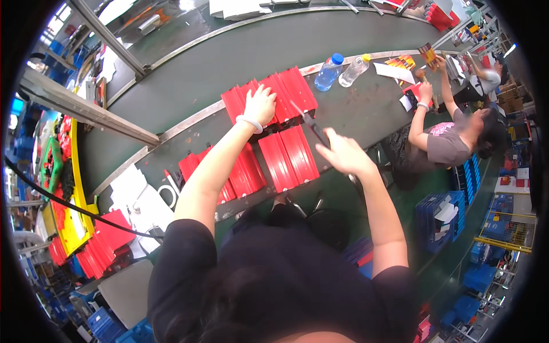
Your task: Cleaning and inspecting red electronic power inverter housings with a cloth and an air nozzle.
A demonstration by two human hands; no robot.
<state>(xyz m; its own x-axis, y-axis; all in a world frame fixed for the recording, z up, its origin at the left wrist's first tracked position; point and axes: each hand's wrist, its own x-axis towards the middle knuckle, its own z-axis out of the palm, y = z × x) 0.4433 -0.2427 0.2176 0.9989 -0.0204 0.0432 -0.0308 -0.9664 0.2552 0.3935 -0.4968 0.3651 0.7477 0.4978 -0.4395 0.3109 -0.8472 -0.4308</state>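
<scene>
My left hand [260, 107] lies with fingers spread on a group of red ribbed plastic pieces [294, 91] by the belt's edge. In my closed right hand [346, 153] is a slim tool [311, 124] with a dark handle and a thin pale metal end. Its tip points at the right part of that red group; whether it touches cannot be made out. Nearer to me sits another pair of red ribbed pieces [289, 157]. More red ribbed pieces [243, 174] lie to the left, partly behind my left forearm.
Two bottles, one blue-capped [328, 73] and one yellow-capped [354, 71], stand right of the red pieces. A green conveyor belt [229, 54] curves beyond. White papers [140, 197] lie at left. A co-worker [446, 137] works at right, near blue crates [437, 220].
</scene>
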